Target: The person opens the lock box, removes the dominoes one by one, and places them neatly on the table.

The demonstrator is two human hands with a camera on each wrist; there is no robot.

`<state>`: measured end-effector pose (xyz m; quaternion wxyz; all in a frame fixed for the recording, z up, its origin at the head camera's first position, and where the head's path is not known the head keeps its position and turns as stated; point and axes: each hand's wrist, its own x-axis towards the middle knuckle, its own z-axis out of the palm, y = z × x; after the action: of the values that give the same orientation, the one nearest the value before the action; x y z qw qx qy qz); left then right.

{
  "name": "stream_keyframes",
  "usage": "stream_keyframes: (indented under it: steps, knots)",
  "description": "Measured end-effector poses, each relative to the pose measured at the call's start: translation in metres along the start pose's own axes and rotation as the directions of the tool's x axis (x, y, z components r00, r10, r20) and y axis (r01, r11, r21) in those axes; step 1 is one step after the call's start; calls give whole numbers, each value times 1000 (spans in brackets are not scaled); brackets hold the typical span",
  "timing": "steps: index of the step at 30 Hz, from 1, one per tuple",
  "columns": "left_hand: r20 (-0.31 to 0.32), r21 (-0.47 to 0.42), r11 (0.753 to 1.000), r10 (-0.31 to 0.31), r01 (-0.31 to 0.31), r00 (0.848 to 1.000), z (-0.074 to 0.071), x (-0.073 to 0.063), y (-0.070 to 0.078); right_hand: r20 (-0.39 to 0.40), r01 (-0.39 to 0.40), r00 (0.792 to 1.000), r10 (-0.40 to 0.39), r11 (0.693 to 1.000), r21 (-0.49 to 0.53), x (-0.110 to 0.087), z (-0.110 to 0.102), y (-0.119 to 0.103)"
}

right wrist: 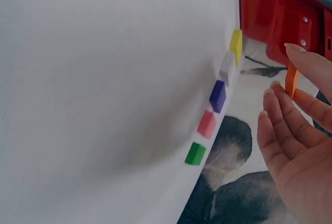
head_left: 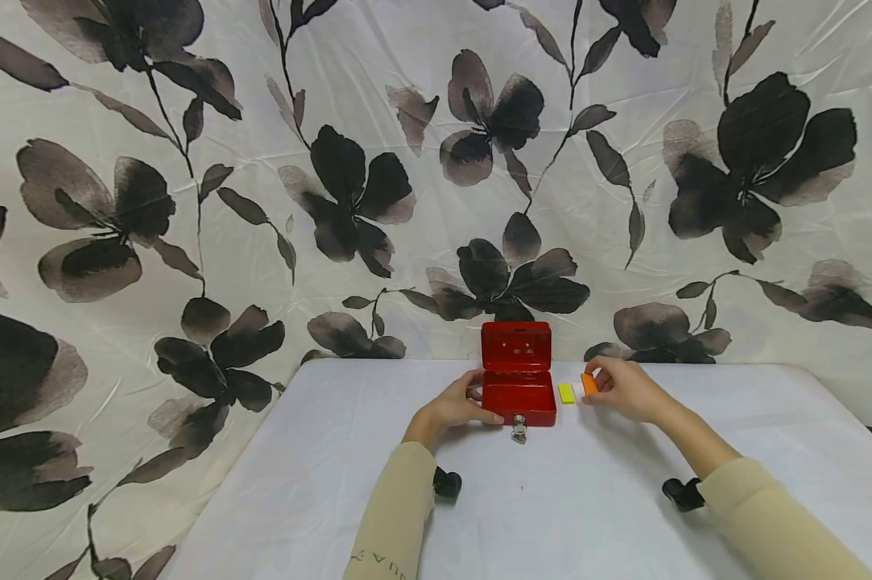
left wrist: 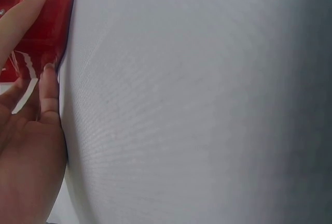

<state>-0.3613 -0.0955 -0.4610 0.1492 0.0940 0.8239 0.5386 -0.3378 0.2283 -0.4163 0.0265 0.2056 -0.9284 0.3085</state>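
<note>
A red cash box (head_left: 518,418) stands on the table with its lid (head_left: 515,345) raised, and its inside looks bare. Metal keys (head_left: 519,435) hang at its front lock. My left hand (head_left: 452,407) holds the box's left end, thumb along the front and fingers at the side. Between thumb and index finger, my right hand (head_left: 630,390) pinches an orange block (right wrist: 291,81), raised off the table to the right of the box. Below it, a row of blocks runs away from the box: yellow (right wrist: 236,46), white (right wrist: 227,67), purple (right wrist: 218,96), pink (right wrist: 206,124) and green (right wrist: 195,153).
A white cloth covers the table (head_left: 551,515), whose far edge meets a hanging floral curtain (head_left: 421,209) close behind the box. Black wrist cameras (head_left: 448,484) sit at both forearms, low over the table.
</note>
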Motion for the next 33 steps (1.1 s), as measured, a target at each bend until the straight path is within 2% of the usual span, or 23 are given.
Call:
stream_keyframes:
  steps: [20,33]
  knots:
    - [5,36,999,17,-17,1000,-1,2,-3,-55,0,999,-3,999,-50,-23,-25,29]
    - [0,31,999,17,-17,1000,0,2,-3,-50,-53,998,50,996,-74,-29,-38,61]
